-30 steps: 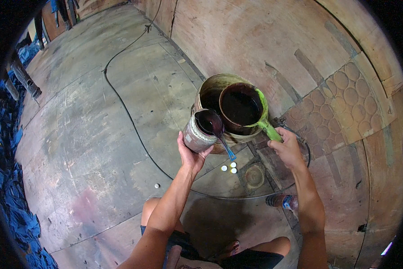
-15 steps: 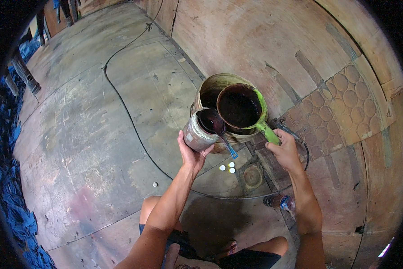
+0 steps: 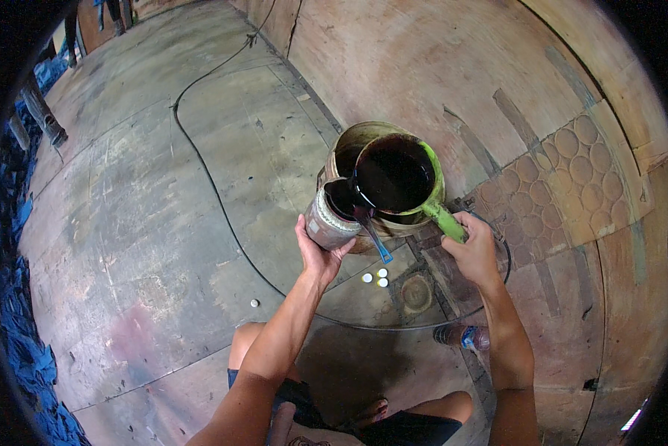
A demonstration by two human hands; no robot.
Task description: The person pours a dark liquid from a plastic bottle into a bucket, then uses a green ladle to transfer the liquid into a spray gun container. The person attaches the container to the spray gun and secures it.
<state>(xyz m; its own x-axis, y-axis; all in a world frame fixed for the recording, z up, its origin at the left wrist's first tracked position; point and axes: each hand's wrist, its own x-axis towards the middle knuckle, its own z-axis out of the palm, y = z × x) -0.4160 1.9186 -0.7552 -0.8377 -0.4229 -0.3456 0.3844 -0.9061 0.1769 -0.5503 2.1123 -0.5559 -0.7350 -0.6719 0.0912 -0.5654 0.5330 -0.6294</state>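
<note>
green-handled pot (image 3: 437, 181) in right hand (image 3: 473, 250) — jar (image 3: 326, 225) in left (image 3: 318, 260)

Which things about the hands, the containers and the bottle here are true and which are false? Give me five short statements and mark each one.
1. The left hand holds a grey container. True.
2. The right hand grips the rim of a bucket. False: it grips the green handle of a pot.
3. The pot is over the mouth of the bucket. True.
4. A plastic bottle is beside the left forearm. False: it is beside the right forearm.
5. Three round white pieces sit close together on the floor. True.
</note>
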